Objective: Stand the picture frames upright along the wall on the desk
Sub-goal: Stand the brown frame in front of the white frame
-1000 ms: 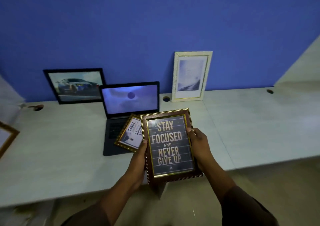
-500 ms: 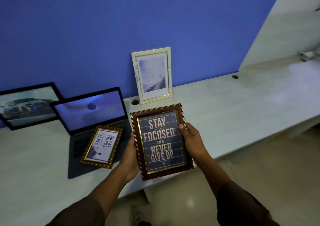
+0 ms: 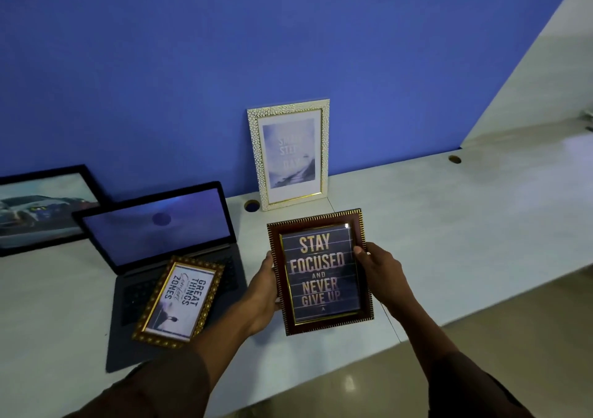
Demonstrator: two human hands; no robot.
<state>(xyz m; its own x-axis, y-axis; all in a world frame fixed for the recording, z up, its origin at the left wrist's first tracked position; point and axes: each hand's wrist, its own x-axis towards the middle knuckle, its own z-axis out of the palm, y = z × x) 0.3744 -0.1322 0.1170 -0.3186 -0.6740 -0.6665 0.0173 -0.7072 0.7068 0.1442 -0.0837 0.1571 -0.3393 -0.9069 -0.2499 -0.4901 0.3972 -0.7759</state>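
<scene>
Head view: brown "STAY FOCUSED" frame is gripped above the desk. Left hand is clamped on its left edge, right hand on its right.

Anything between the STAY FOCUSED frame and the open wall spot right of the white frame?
Nothing visible. Left hand and right hand hold the brown frame over the desk, in front of the white frame leaning on the wall. The desk strip along the wall to its right shows only a cable hole.
</scene>
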